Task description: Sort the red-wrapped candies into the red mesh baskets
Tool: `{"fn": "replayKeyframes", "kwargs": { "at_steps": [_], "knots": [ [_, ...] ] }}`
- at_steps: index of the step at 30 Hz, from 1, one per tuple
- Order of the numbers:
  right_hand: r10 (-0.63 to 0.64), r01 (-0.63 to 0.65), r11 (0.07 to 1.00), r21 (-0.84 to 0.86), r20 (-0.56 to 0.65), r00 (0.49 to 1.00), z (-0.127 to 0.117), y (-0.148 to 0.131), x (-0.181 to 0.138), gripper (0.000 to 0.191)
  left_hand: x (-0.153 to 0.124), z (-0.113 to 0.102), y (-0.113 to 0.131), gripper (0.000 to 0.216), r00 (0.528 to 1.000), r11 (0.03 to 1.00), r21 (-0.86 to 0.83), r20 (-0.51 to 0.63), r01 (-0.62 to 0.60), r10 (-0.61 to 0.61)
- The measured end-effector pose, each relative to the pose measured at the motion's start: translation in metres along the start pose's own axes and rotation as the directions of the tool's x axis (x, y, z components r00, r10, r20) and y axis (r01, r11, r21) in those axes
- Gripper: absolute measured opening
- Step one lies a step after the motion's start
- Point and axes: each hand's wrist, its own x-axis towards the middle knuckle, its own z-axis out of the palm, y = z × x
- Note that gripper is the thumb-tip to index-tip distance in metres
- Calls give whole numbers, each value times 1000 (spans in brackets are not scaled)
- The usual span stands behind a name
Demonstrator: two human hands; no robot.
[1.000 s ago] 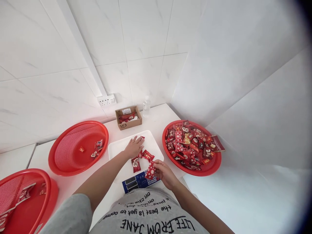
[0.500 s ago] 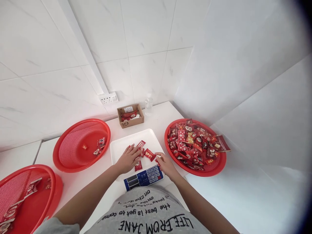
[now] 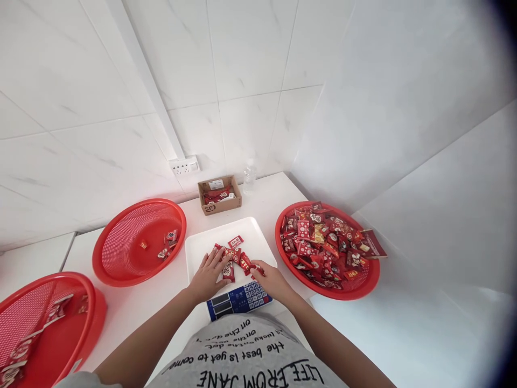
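**A:** Where is the left hand [image 3: 208, 274]?

**B:** It lies flat on the white tray [image 3: 197, 249] with its fingers spread. The fingertips rest on the red candy packets [image 3: 231, 260] bunched at the tray's middle. A second ago it lay farther up the tray, and it has since drawn toward the front edge.

**A:** And the right hand [image 3: 270, 277]?

**B:** It is low at the tray's front right, fingers bent, tips on the nearest packet of the bunch. I cannot tell whether it pinches that packet or only touches it. A second ago it held a dotted red packet lifted over the blue keypad [image 3: 238, 299]. Nothing is raised there now.

**A:** Have the packets changed?

**B:** Yes. Half a second ago they lay strung out between the hands. Now they sit closer together and overlap. A single packet [image 3: 235, 241] lies just behind the bunch, apart from both hands.

**A:** What lies around?

**B:** The keypad sits just in front of the tray, close to the person's grey shirt [image 3: 242, 350]. On the tabletop [image 3: 262, 196] to the right is a full red basket [image 3: 359, 288] heaped with packets. To the left is a mesh red basket [image 3: 125, 242] holding a few, and far left a third basket [image 3: 95, 315]. Behind the tray stand a cardboard box [image 3: 219, 195] and a clear bottle [image 3: 249, 178] beside it, with a wall socket [image 3: 184, 166] above.
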Motion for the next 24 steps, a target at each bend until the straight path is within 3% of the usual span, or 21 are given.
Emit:
{"fn": "replayKeyframes", "kwargs": {
  "at_steps": [4, 8, 13, 24],
  "knots": [
    [11, -12, 999, 44, 19, 1000, -2, 5, -7, 34, 6, -1, 7, 66, 999, 1000, 29, -54, -1, 3],
    [13, -15, 996, 83, 25, 1000, 1, 9, -11, 39, 20, 0, 29, 71, 995, 998, 55, -99, -20, 26],
    [3, -10, 991, 130, 51, 999, 5, 6, -13, 36, 40, 8, 46, 73, 993, 996, 63, -107, 61, -54],
    [105, -118, 984, 137, 94, 990, 8, 14, -22, 42, 41, -10, 17, 68, 995, 992, 80, -13, -93, 95]
  ]
}}
